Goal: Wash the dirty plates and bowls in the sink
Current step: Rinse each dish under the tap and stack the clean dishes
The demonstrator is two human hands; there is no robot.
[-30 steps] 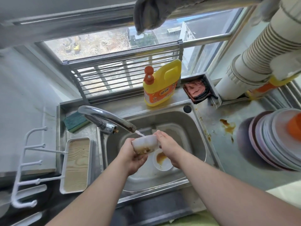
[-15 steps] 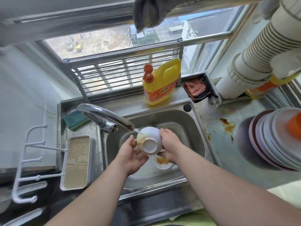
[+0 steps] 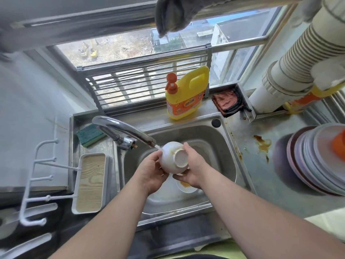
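Since a second ago, white bowl (image 3: 173, 157) turned from side-on to foot-ring-up under faucet (image 3: 127, 130) stream, over sink (image 3: 222, 144). Left hand (image 3: 151, 171) fingers curl round its 9 o'clock side; right hand (image 3: 194, 165) fingers grip at 3 o'clock. Risk: wet glaze slips, bowl drops onto dirty dish (image 3: 186, 186) below at 6 o'clock. Steel bench (image 3: 276, 187) stained; stacked plates (image 3: 317, 159) at 3 o'clock; detergent jug (image 3: 186, 96), window at 12

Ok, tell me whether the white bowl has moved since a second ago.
Yes. The white bowl has turned: its base now faces the camera, and it sits closer to the faucet spout, still in both hands.
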